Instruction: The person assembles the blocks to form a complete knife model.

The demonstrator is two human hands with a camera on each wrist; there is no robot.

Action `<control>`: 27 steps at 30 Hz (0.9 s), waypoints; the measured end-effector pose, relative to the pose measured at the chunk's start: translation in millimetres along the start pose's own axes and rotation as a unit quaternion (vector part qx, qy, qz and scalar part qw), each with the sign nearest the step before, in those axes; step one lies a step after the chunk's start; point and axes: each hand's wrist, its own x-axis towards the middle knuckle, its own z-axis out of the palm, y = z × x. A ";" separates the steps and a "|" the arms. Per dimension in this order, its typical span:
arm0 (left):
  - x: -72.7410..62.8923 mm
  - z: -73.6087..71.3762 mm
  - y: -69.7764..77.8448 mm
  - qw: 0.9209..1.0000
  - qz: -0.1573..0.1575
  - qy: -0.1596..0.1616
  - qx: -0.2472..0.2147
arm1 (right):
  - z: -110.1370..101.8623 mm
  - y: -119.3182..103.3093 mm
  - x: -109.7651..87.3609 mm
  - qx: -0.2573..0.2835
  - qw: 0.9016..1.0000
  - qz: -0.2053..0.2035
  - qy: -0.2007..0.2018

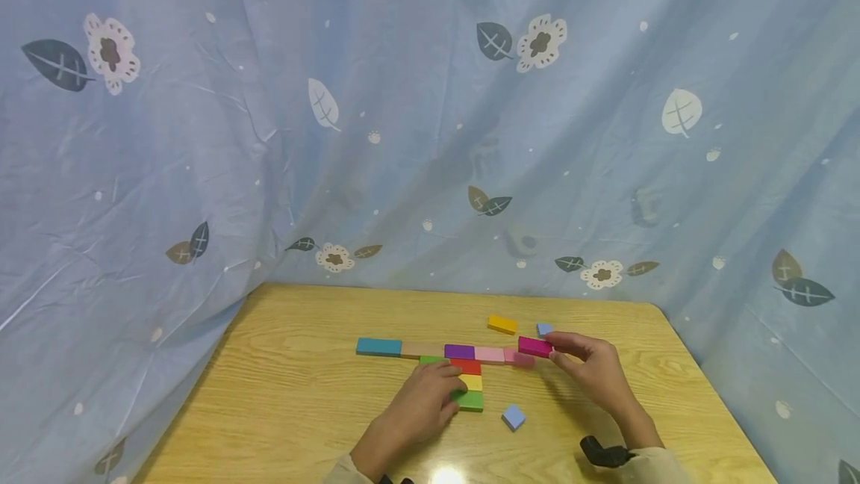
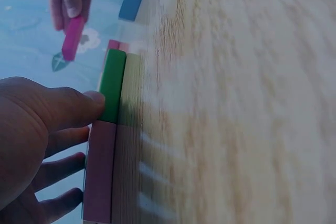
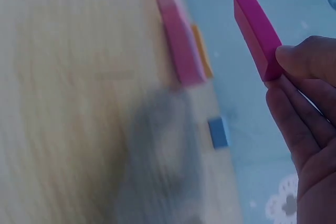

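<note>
My right hand (image 1: 594,370) pinches a magenta block (image 1: 534,347) between thumb and fingers at one end. In the right wrist view the magenta block (image 3: 257,35) is held up above the table. My left hand (image 1: 418,400) rests at the left of a stack of rows: a red block (image 1: 468,367), a yellow block (image 1: 473,382) and a green block (image 1: 472,400). Seen from the left wrist, the thumb touches a green block (image 2: 112,87) while the other fingers reach along the blocks. Part of these rows is hidden under the left hand.
Behind runs a line of blocks: teal (image 1: 379,347), plain wood (image 1: 422,350), purple (image 1: 460,352), and pink (image 1: 489,355). Loose on the wooden table (image 1: 289,394) lie a yellow-orange block (image 1: 502,325) and two light-blue pieces, one of them a front block (image 1: 513,417). A curtain (image 1: 403,133) hangs behind.
</note>
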 end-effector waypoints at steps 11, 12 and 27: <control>-0.9 -2.6 1.4 1.000 0.008 0.010 0.004 | 42.9 -14.4 -1.8 -0.030 0.998 -0.004 -0.049; -0.9 -2.7 1.6 1.000 0.008 0.010 0.005 | 45.2 -14.6 -1.9 -0.034 0.998 -0.004 -0.053; -1.3 -0.2 -1.0 1.000 0.012 0.020 0.004 | 61.6 -18.6 -2.7 -0.088 0.994 -0.041 -0.054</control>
